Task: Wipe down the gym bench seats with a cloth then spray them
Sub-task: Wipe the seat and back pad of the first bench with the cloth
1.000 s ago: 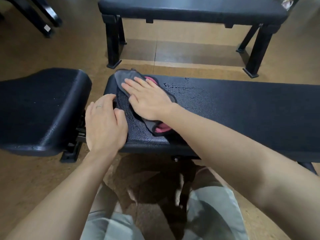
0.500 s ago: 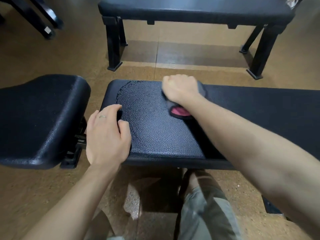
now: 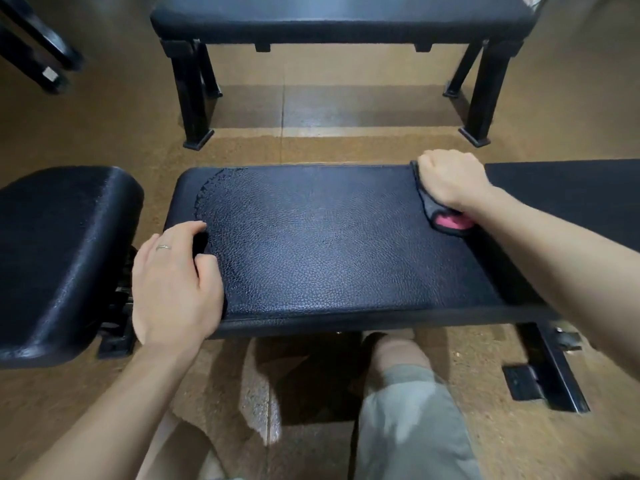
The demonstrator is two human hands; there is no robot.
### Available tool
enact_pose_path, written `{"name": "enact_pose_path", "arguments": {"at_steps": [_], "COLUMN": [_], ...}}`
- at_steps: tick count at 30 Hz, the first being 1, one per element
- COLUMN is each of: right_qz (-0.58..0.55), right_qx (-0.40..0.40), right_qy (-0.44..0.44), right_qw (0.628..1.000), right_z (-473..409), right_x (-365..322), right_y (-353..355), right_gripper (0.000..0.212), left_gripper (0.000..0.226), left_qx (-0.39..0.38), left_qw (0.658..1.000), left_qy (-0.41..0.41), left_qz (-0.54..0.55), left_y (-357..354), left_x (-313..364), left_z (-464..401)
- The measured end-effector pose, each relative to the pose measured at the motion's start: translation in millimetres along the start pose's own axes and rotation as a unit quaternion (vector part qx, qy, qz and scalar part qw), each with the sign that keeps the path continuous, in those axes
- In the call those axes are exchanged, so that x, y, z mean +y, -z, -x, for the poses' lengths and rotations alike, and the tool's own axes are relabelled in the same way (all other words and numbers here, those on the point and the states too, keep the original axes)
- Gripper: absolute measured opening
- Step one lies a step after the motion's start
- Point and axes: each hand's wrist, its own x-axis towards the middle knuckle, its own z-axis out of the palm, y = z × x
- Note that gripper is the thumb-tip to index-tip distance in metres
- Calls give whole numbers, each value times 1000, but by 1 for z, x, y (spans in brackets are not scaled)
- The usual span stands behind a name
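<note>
While left hand (image 3: 173, 285) braces bench pad (image 3: 329, 244), right hand (image 3: 448, 181) gripping cloth (image 3: 446, 220).

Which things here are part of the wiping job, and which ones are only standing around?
Part of the job:
cloth
long bench pad
seat pad
right hand
left hand

Only standing around:
second bench
black frame legs

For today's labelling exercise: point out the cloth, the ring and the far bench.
cloth (image 3: 450, 221): head view, pink patch below right hand.
ring (image 3: 163, 247): head view, band on left finger.
far bench (image 3: 346, 27): head view, pad's front edge.
</note>
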Motion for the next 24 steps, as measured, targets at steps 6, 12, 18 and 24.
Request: {"name": "enact_pose_path", "arguments": {"at_steps": [6, 12, 18, 24], "right_qz": [-9, -109, -57, 7], "right_qx": [65, 55, 56, 89], "right_qy": [32, 238, 213, 185], "right_qw": [997, 964, 974, 979], "right_z": [23, 113, 66, 93], "right_x": [-128, -215, -71, -92], "right_y": [-12, -32, -27, -27], "right_gripper": [49, 68, 77, 59], "left_gripper": [52, 54, 52, 52], "left_qx": [-11, -28, -26, -20], "left_qw": [1000, 1000, 1000, 1000], "left_qy": [-4, -3, -12, -2], "left_qz": [-8, -6, -3, -3], "left_y": [-4, 1, 1, 2], "left_x": [-1, -2, -3, 0], "left_z": [-3, -2, 3, 2]}}
